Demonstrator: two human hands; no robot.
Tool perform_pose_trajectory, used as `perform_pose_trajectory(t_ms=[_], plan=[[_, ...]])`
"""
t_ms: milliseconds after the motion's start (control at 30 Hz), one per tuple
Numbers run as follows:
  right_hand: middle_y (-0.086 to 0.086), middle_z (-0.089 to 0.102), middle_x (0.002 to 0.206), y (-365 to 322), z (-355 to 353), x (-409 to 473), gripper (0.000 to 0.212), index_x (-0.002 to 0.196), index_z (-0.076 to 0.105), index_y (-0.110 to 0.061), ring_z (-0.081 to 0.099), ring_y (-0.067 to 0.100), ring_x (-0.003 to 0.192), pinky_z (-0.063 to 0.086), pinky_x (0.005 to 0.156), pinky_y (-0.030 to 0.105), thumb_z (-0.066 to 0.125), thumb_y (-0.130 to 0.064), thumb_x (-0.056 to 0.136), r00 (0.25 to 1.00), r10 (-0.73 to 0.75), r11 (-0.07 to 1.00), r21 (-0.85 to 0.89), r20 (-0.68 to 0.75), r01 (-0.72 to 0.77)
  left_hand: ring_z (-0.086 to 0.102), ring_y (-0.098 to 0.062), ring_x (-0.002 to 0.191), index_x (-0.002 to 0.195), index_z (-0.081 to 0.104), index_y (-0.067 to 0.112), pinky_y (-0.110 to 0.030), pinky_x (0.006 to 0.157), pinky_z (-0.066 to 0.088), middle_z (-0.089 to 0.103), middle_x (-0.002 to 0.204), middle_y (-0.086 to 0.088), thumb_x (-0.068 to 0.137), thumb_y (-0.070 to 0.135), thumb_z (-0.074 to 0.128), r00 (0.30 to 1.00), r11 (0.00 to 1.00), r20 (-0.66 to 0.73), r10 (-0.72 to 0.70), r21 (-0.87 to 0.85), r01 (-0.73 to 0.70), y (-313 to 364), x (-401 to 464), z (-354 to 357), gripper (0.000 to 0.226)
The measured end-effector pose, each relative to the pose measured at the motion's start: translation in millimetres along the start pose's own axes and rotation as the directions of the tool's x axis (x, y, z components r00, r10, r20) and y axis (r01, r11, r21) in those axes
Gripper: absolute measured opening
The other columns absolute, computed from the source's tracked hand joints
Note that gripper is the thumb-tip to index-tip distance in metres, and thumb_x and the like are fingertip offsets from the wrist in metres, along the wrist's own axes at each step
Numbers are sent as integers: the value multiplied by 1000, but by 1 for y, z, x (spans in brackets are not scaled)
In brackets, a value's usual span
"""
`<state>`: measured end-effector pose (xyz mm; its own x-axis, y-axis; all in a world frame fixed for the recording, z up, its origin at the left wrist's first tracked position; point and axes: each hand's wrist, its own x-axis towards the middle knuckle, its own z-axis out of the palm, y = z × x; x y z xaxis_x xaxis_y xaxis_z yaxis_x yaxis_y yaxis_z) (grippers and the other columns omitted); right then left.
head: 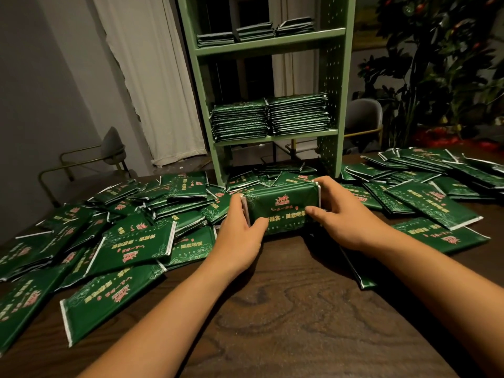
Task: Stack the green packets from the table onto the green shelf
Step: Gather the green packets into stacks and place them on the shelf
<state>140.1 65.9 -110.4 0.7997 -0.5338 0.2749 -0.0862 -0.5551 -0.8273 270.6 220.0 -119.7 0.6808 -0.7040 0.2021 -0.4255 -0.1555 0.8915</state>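
Observation:
A bundle of green packets stands on edge at the middle of the dark wooden table. My left hand grips its left end and my right hand grips its right end, thumbs on the near face. Behind it rises the green shelf. Two tall stacks of packets fill its lower shelf and three short stacks lie on the upper one. Many loose green packets are scattered over the table to the left, and more loose packets lie to the right.
A grey chair with a brass frame stands beyond the table at the left, another chair behind the shelf at the right. A leafy plant fills the far right corner. White curtains hang behind.

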Motion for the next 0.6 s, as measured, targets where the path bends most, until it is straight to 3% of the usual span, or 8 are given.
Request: perform_pose_trajectory(t_ms=[100,233,400,500,600], plan=[[-9,63,125,-3,-1,0,34,131,48,-21,58,6,119,46,103,27,54,-6,101,999,8,999,31,-31,-7,61,-35,106,114,44,19,-49,93,51,64,115,-17,100,18,56,999,999,3,39,22,-39,4,-2,3,18],[-7,67,117,-5,0,0,26,123,51,-22,62,9,111,49,101,35,55,-9,101,996,8,999,47,-84,-4,65,-23,106,115,44,29,-44,95,52,67,112,-1,102,15,55,997,997,-18,74,-20,-74,10,2,3,22],[-5,71,112,-14,-5,5,25,120,57,-23,66,12,106,52,98,41,58,-8,99,992,33,991,133,-119,-17,67,-17,102,113,51,34,-50,98,52,68,109,4,99,14,60,998,994,-39,53,-91,-56,23,10,-6,26],[-6,73,108,-26,-14,12,24,117,61,-23,67,11,103,52,87,29,59,-7,99,991,41,979,201,-127,-14,67,-13,104,120,53,30,-44,100,52,68,112,5,99,13,60,999,993,-16,47,-107,-49,39,20,-17,28],[-6,74,104,-41,-24,22,22,113,62,-25,69,9,93,49,72,16,60,-8,98,993,15,981,192,-117,8,66,-20,106,119,54,24,-44,97,52,68,111,-2,99,12,59,999,993,9,52,-107,-51,57,29,-30,24]])
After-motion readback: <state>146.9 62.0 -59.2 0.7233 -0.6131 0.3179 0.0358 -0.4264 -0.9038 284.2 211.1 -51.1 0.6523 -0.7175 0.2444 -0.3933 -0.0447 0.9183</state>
